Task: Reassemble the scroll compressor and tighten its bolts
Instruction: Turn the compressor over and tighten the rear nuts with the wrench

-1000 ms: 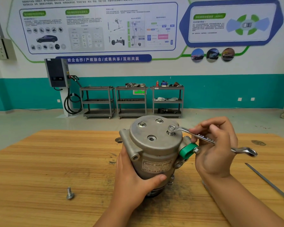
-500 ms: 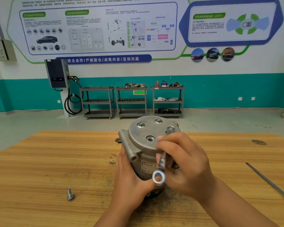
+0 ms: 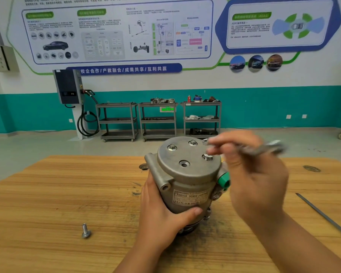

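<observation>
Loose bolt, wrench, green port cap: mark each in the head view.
loose bolt [image 3: 85, 231], head view, shank just above the flange.
wrench [image 3: 261, 150], head view, blurred shank.
green port cap [image 3: 224, 179], head view, its side face.

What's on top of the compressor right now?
On the compressor, three bolts and a hole show. The right hand holds a blurred wrench over the far right edge, hiding whatever is there.
</observation>
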The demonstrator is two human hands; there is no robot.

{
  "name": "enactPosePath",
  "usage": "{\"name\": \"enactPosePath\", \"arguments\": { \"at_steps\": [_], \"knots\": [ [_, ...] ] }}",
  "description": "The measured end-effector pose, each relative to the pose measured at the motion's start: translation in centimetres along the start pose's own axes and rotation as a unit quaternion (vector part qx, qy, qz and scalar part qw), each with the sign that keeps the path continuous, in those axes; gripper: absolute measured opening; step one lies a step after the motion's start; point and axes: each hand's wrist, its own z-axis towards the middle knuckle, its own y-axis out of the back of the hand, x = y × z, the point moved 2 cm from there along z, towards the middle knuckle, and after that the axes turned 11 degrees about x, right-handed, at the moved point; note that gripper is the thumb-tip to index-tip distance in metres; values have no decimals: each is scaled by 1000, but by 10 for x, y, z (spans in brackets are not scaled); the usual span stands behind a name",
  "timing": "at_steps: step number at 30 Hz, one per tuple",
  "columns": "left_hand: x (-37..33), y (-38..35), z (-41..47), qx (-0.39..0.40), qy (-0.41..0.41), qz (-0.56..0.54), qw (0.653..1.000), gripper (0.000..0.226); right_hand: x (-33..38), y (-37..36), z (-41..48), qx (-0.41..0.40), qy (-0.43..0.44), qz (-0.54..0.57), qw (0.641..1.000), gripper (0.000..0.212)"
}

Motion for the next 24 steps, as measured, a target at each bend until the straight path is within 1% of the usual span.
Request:
{"name": "enactPosePath", "arguments": {
  "at_steps": [1,3,5,6,10,13,15,18,22,24],
  "knots": [
    [-1,0,-1,-1,2,0,1000,127,-3,5,3,-35,-41,63,997,12],
    [-2,1,-1,0,4,0,1000,126,-12,16,9,-96,-118,182,971,15],
    [-4,1,-1,2,4,0,1000,127,-23,24,13,-126,-186,265,938,17],
    [-4,1,-1,1,4,1,1000,127,-28,27,13,-128,-215,287,925,18],
    [-5,1,-2,3,1,8,1000,125,-45,25,12,-111,-308,355,876,24],
    [-7,2,-2,5,4,4,1000,128,-51,21,9,-105,-346,411,837,23],
    [-7,2,-2,7,4,4,1000,128,-54,20,7,-117,-361,432,818,23],
    [-8,1,-2,9,6,10,1000,128,-56,19,5,-136,-382,445,799,22],
    [-7,1,-2,9,7,12,1000,128,-59,17,2,-146,-399,443,789,22],
    [-8,2,-2,9,2,8,1000,129,-60,14,-1,-150,-424,442,776,22]
  ]
}}
